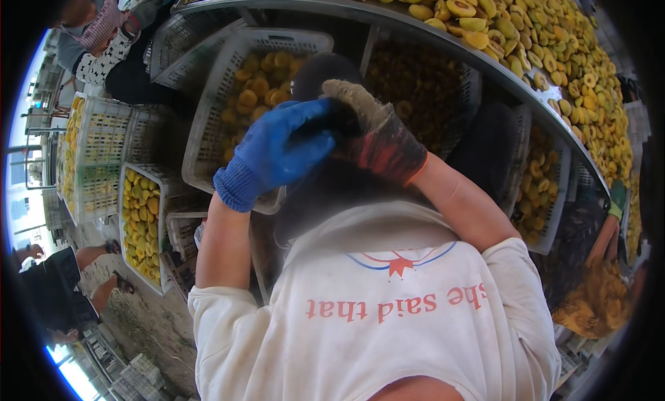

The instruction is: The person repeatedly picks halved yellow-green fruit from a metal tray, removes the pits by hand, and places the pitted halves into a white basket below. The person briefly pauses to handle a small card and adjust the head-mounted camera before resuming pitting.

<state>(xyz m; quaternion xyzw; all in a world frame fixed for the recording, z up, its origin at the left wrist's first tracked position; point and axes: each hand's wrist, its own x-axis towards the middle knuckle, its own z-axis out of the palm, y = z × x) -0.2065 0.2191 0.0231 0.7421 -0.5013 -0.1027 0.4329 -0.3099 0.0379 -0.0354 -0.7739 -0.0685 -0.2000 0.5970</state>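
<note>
Both gloved hands meet over my lap, in front of the crates. My left hand (pixel 284 148), in a blue glove with a knitted cuff, is curled with thumb and fingers around a dark, blurred thing (pixel 338 120); its kind does not show. My right hand (pixel 374 127), in a soiled grey, black and red glove, bends over that same dark thing from the other side. Its fingertips are partly hidden. Just beyond the hands, a white plastic crate (pixel 201 134) holds halved yellow fruit (pixel 260 89) with the look of peaches or apricots.
A metal-rimmed table (pixel 415 28) heaped with fruit halves (pixel 547 61) curves across the far side. Under it stands a crate of dark pieces (pixel 415 82). More fruit crates (pixel 142 224) stand at left. Other people work at far left and at right, where a gloved hand (pixel 616 197) reaches the table.
</note>
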